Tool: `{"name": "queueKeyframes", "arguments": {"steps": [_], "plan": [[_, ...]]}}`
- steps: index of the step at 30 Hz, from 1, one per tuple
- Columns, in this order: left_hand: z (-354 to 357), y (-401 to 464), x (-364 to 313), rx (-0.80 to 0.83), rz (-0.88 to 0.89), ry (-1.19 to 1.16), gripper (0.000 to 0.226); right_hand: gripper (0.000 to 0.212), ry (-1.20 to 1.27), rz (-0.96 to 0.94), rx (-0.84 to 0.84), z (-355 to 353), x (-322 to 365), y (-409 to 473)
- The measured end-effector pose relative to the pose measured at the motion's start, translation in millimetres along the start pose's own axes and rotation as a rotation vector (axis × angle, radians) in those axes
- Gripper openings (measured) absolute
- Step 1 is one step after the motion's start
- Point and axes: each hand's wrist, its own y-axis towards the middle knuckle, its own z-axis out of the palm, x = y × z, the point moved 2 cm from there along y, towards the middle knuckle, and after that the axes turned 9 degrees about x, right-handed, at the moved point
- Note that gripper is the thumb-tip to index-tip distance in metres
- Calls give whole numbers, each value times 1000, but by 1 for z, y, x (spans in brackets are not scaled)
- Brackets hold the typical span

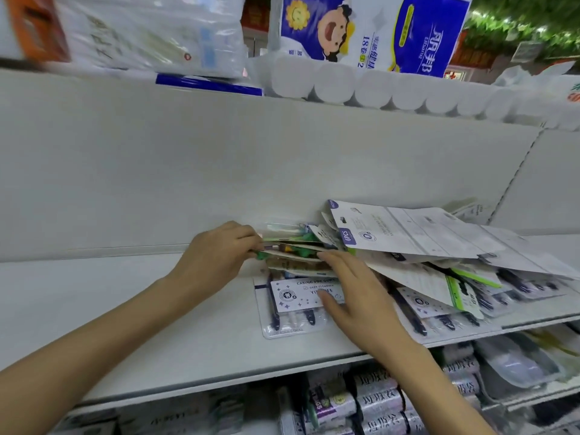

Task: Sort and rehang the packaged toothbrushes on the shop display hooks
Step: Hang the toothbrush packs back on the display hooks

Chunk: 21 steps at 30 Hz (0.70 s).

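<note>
Green-handled toothbrush packs in a small stack are pinched at their left end by the left hand. The right hand is laid flat, fingers straight, on the stack's near right side. To the right, a loose heap of white-carded packs is spread over the white shelf. No hooks are seen; sorting appears early, nothing rehung.

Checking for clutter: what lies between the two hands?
Head view: only the small stack of packaged toothbrushes, gripped at its left end by the left hand; right hand touches it.
</note>
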Motion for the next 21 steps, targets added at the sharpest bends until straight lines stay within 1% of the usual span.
{"name": "queueKeyframes", "arguments": {"steps": [4, 7, 9, 10, 12, 14, 15, 18, 21], "plan": [[-10, -12, -10, 10, -6, 68, 12, 56, 32, -27, -2, 0, 5, 20], [-8, -25, -14, 46, -80, 38, 13, 61, -14, -5, 35, 3, 13, 38], [-8, -34, -14, 88, -153, 12, 7, 65, -88, 53, 73, 6, 16, 51], [-9, -37, -14, 111, -190, 2, 7, 63, -125, 83, 89, 8, 16, 56], [-14, -45, -12, 117, -239, -10, 8, 51, -169, 119, 101, 13, 15, 64], [-20, -51, -9, 128, -284, -18, 8, 40, -201, 115, 71, 20, 15, 67], [-21, -54, -9, 139, -302, -17, 9, 39, -225, 102, 47, 24, 14, 68], [-27, -62, -9, 162, -324, -5, 14, 43, -276, 47, -37, 29, 15, 70], [-30, -69, -10, 168, -307, 16, 28, 49, -245, -7, -120, 25, 22, 70]]}}
